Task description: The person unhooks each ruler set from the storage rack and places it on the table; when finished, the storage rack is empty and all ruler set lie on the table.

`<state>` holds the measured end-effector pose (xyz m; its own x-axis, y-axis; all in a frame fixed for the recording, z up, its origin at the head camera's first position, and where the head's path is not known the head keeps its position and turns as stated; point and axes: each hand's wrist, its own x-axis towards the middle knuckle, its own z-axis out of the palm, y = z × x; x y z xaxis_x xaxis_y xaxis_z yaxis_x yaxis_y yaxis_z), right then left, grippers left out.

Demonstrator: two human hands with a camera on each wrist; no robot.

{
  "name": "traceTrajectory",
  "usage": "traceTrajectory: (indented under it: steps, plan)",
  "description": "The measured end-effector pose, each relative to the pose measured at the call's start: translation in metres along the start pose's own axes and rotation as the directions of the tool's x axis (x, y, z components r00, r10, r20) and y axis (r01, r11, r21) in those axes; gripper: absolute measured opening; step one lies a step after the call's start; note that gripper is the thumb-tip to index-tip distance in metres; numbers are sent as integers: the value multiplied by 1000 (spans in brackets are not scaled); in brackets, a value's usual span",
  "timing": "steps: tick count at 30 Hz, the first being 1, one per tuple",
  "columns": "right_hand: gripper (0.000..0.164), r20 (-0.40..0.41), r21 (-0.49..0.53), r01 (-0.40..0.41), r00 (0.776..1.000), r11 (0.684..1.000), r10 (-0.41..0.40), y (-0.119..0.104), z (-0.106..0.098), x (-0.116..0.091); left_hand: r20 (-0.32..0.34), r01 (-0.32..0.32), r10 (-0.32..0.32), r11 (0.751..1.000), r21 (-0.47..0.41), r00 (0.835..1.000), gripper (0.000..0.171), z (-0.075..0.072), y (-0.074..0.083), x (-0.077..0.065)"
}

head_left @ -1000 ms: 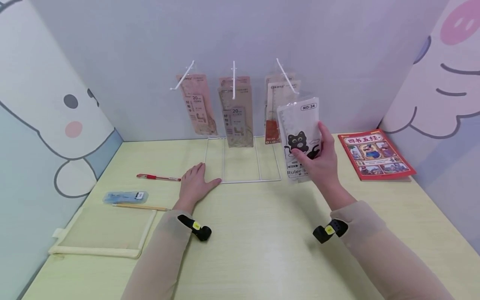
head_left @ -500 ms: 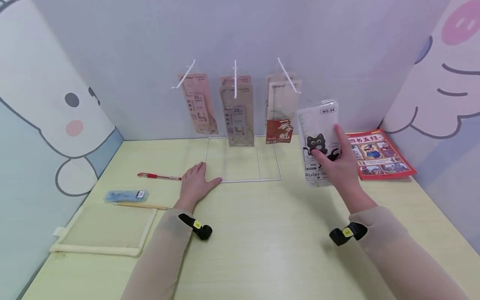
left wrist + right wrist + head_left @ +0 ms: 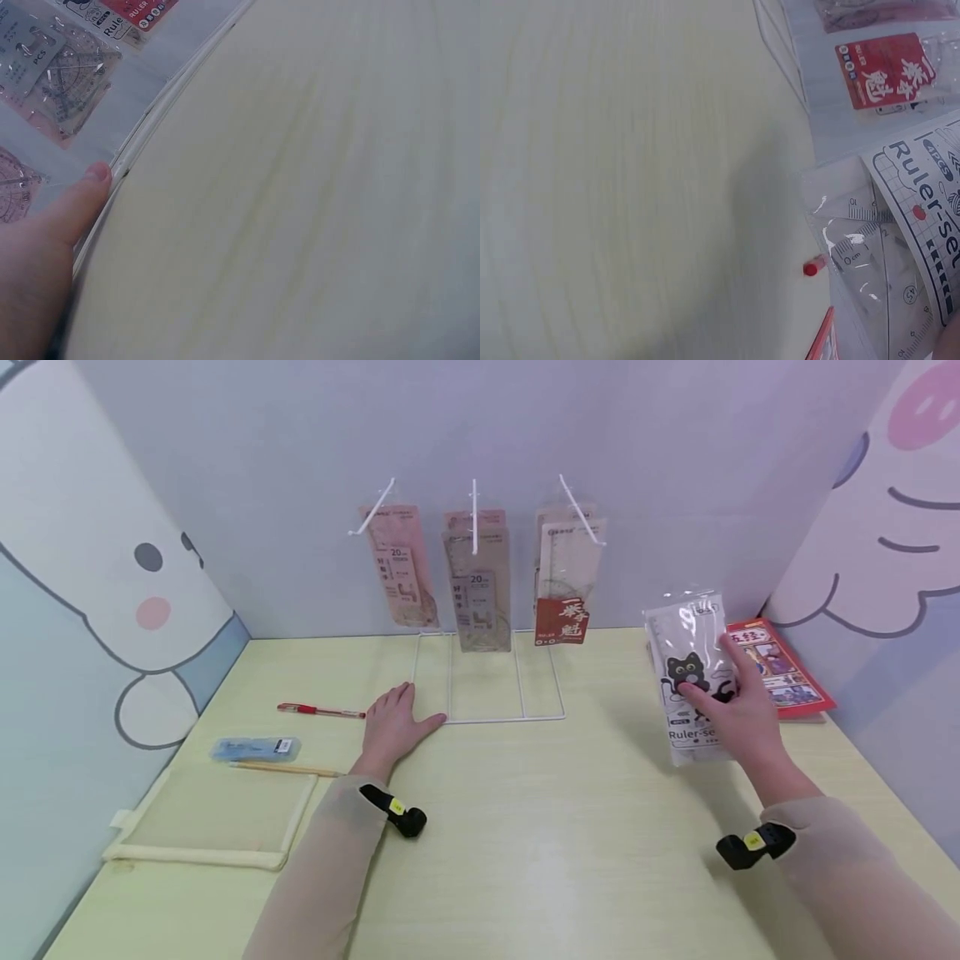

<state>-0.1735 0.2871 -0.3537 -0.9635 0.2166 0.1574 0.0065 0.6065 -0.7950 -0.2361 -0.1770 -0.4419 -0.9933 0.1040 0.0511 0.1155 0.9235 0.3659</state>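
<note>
My right hand (image 3: 750,718) grips a clear-wrapped ruler set (image 3: 686,672) with a black cat printed on its card, thumb across the front. It hangs above the table on the right, partly in front of a red comic-style book (image 3: 798,681). Transparent rulers (image 3: 866,247) show through the wrapping in the right wrist view. My left hand (image 3: 392,727) rests at the near left corner of a white wire display rack (image 3: 498,721), its thumb (image 3: 94,176) against the wire. Packaged ruler sets hang on the rack's hooks: pink (image 3: 397,568) left, grey-brown (image 3: 477,593) middle, white-and-red (image 3: 570,560) right.
Left of my left hand lie a red pen (image 3: 321,711), a blue translucent case (image 3: 255,749), a pencil (image 3: 285,768) and a cream-edged mesh pouch (image 3: 195,859). The wall (image 3: 300,527) stands behind the rack. A small red-ended object (image 3: 814,265) shows beneath the package.
My right hand has carried the cat ruler set rightward and slightly down, away from the right hook, uncovering the red-labelled set there. My left hand has stayed on the rack.
</note>
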Motion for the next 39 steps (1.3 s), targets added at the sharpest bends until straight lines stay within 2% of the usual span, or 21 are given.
traceTrajectory:
  steps: [9, 14, 21, 29, 34, 39]
  plan:
    - [87, 47, -97, -34, 998, 995, 39, 31, -25, -3, 4, 12, -12, 1000, -5, 1000, 92, 0, 0, 1]
    - [91, 53, -175, -33, 998, 984, 42, 49, -39, -5, 11, 16, -16, 1000, -6, 1000, 92, -2, 2, 0]
    - [94, 88, -263, -64, 992, 963, 90, 76, -56, -10, 23, 23, -23, 1000, 0, 999, 92, -3, 3, 0]
    - [94, 124, -343, -5, 991, 939, 50, 107, -75, -20, 20, 20, -20, 1000, -4, 1000, 92, -3, 3, 1]
    - [95, 142, -404, 26, 989, 915, 35, 121, -84, -26, 11, 16, -16, 1000, -1, 1000, 92, -3, 2, 1]
    - [97, 173, -496, 23, 982, 868, 73, 132, -89, -30, 12, 14, -14, 1000, 6, 1000, 92, -1, 1, 1]
